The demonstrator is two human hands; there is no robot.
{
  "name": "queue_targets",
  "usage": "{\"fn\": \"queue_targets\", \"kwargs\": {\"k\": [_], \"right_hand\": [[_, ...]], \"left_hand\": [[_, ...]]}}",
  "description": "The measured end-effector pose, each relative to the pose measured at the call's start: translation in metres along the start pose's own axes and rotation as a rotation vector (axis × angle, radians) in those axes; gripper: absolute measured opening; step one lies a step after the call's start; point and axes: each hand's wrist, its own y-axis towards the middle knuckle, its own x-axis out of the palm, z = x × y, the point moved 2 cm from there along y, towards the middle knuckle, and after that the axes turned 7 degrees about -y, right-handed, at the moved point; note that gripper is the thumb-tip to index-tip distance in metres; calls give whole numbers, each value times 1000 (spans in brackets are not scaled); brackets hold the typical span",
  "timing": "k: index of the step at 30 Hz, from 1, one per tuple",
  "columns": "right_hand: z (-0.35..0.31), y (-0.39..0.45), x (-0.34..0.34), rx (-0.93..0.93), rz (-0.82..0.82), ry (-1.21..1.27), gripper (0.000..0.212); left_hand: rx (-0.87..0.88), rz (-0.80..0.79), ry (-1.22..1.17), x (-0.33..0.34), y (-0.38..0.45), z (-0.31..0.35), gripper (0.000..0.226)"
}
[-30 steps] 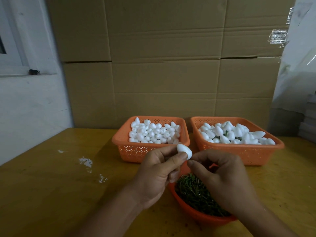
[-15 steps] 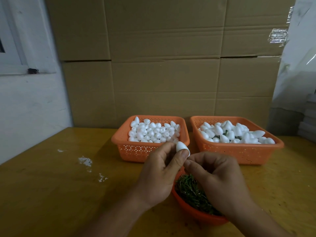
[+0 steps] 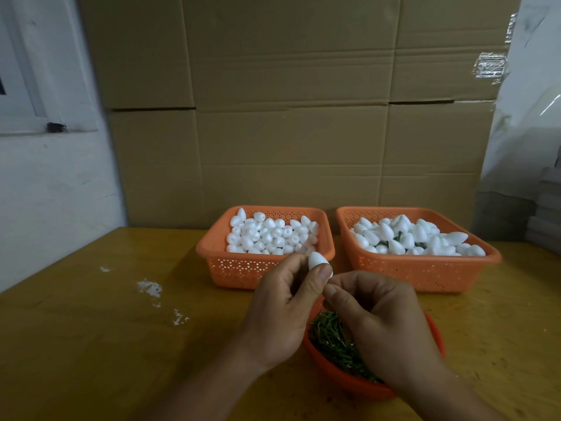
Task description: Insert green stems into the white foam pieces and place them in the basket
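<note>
My left hand [image 3: 282,311] pinches a white egg-shaped foam piece [image 3: 317,259] between thumb and fingers, its tip pointing up. My right hand [image 3: 379,323] is curled with thumb and forefinger meeting at the base of that piece; whatever it pinches there is hidden. Below both hands sits an orange bowl [image 3: 437,338] full of green stems [image 3: 331,338]. Behind stand two orange baskets: the left basket [image 3: 230,268] holds plain foam pieces, the right basket [image 3: 425,271] holds foam pieces with bits of green stem showing among them.
The yellow wooden table [image 3: 91,329] has white foam crumbs [image 3: 148,288] left of the hands. Stacked cardboard boxes [image 3: 288,117] form a wall behind the baskets. A white wall with a window frame is at left, plastic sheeting at right.
Both hands stayed together over the bowl. My right thumb and forefinger moved closer, up against the base of the foam piece held by my left hand.
</note>
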Motion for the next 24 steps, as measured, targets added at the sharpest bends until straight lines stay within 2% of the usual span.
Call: {"fn": "queue_targets", "kwargs": {"k": [6,8,10,12,14,18,21,24], "right_hand": [[1,4,-5,41,20,-2,12],[2,7,-9,68,60,-8,10],[5,14,-19,113,127,-35,10],[12,26,-36,138,221,-151,15],[21,44,-58,127,309,-317,17],[46,81,-93,230,405,-502,3],[57,103,-105,282,390,-674,8],[62,121,-107,389,307,-836,17]], "left_hand": [[-8,5,-28,0,0,1,23],[17,-6,-3,-1,0,1,30],[8,14,24,0,0,-1,49],[1,51,84,-1,-1,-6,62],[13,58,111,0,-2,-7,58],[58,45,211,3,-5,-7,66],[100,46,369,4,-7,-7,64],[102,55,421,3,-7,-7,61]]}}
